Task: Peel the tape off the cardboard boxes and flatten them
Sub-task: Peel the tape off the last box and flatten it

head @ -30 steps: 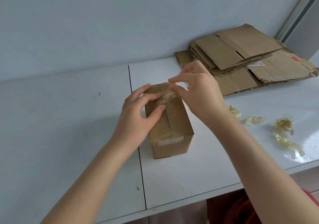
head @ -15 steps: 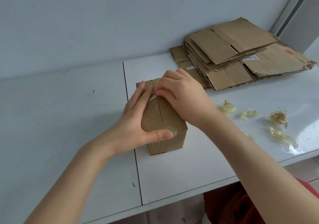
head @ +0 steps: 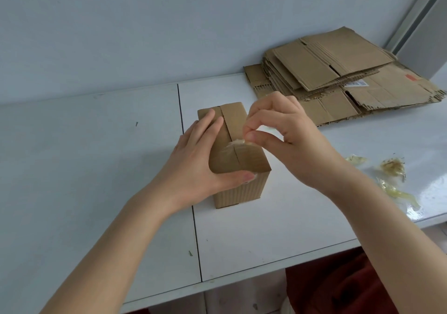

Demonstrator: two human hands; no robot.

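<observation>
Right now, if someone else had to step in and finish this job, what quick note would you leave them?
Left hand: grips the box, fingers flat on its top and thumb on the near side, steadying it on the table.
Right hand: fingers pinch the lifted end of the tape at the top seam.
Done: a stack of flattened cardboard lies at the back right, with crumpled tape scraps in front of it.
Left: peel the rest of this tape, check the other faces, then flatten the box.
</observation>
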